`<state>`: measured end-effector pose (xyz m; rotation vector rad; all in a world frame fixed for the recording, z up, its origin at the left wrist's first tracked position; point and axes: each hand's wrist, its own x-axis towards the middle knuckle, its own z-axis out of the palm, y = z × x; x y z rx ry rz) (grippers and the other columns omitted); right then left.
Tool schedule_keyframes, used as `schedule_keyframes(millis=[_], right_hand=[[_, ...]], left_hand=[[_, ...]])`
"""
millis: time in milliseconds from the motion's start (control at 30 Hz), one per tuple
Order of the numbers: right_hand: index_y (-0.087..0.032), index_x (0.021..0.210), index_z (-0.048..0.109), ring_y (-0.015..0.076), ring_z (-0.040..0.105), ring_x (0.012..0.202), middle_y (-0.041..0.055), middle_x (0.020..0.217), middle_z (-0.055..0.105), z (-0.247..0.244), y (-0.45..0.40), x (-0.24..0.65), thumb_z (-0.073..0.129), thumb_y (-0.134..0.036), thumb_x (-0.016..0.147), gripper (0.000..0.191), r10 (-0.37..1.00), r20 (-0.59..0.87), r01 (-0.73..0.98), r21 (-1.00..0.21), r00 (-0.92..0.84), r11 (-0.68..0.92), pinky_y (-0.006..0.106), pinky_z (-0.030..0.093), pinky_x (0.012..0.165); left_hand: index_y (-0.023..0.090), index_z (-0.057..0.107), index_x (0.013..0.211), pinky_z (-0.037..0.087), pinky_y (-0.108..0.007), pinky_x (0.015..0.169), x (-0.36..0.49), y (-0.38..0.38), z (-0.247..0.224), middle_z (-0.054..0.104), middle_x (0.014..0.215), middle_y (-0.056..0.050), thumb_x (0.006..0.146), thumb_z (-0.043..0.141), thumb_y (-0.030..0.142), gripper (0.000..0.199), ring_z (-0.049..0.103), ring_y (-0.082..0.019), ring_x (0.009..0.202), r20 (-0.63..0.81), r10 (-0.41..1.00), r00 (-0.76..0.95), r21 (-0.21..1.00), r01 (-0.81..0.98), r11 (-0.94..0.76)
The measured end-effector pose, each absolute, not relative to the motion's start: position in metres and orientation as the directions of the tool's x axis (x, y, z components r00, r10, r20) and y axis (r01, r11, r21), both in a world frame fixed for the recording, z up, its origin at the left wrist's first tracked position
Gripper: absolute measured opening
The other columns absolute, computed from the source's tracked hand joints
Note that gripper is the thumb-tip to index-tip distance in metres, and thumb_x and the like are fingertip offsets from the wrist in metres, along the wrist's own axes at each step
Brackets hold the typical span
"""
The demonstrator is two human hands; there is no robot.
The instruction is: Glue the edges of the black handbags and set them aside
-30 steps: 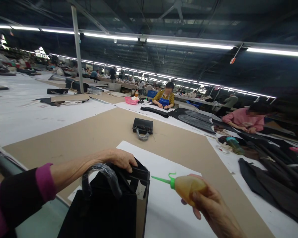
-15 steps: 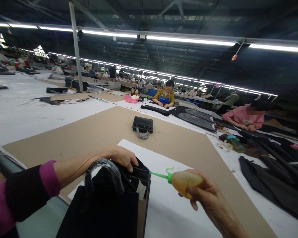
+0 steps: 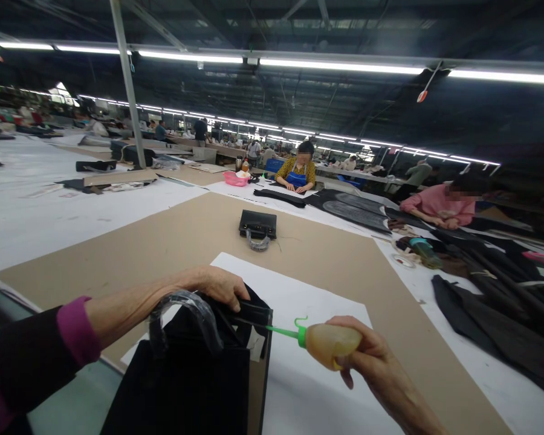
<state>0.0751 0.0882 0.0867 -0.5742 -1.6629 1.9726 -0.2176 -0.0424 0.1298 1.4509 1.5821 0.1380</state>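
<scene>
A large black bag [image 3: 185, 386] stands at the bottom centre, with a plastic-wrapped handle [image 3: 194, 305] arching over its top. My left hand [image 3: 224, 287] is closed on the bag's upper edge behind that handle; its fingertips are partly hidden. In my right hand [image 3: 362, 350] is a squeeze bottle [image 3: 330, 344] of yellowish liquid, held on its side. Its green nozzle [image 3: 283, 331] points left, and the tip is at the bag's open right side. A pale piece [image 3: 255, 345] shows inside that side.
A small black handbag [image 3: 258, 224] lies ahead on brown board [image 3: 176, 232]. White paper [image 3: 317, 296] is under the work. Black pieces [image 3: 485, 332] and a bottle [image 3: 425, 252] lie right. Two people [image 3: 297, 172] [image 3: 439, 205] work across the table.
The bottle and my right hand have moved slightly left, bringing the nozzle tip to the bag's edge. The whole view has shifted a little. My left hand keeps its hold.
</scene>
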Motion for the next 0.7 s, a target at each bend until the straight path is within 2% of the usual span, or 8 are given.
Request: schedule_keyframes(millis=[400, 567, 700], right_hand=[[-0.017, 0.092, 0.066, 0.0198, 0.058, 0.058, 0.0049, 0.074, 0.066, 0.080, 0.100, 0.077, 0.076, -0.015, 0.060, 0.034, 0.619, -0.002, -0.128, -0.978, -0.785, -0.166, 0.021, 0.042, 0.035], [-0.017, 0.093, 0.066, 0.0208, 0.058, 0.058, 0.0050, 0.073, 0.066, 0.076, 0.098, 0.083, 0.074, -0.015, 0.060, 0.034, 0.616, -0.029, -0.106, -0.978, -0.787, -0.181, 0.021, 0.041, 0.034], [-0.018, 0.092, 0.066, 0.0202, 0.058, 0.058, 0.0047, 0.074, 0.067, 0.083, 0.099, 0.080, 0.076, -0.015, 0.059, 0.035, 0.621, -0.010, -0.125, -0.977, -0.784, -0.174, 0.021, 0.042, 0.035]], left_hand=[[0.018, 0.069, 0.097, 0.047, -0.027, 0.074, -0.217, -0.042, 0.127, 0.069, 0.088, -0.002, 0.069, 0.053, 0.016, 0.032, 0.060, -0.020, 0.080, -0.538, 0.823, 0.179, 0.640, 0.723, 0.261], [0.016, 0.069, 0.098, 0.048, -0.027, 0.069, -0.217, -0.042, 0.127, 0.070, 0.089, -0.004, 0.068, 0.054, 0.016, 0.033, 0.060, -0.021, 0.079, -0.528, 0.831, 0.177, 0.639, 0.728, 0.251], [0.019, 0.068, 0.102, 0.047, -0.028, 0.072, -0.218, -0.041, 0.123, 0.069, 0.094, -0.004, 0.070, 0.053, 0.018, 0.035, 0.060, -0.021, 0.082, -0.523, 0.829, 0.200, 0.636, 0.739, 0.223]])
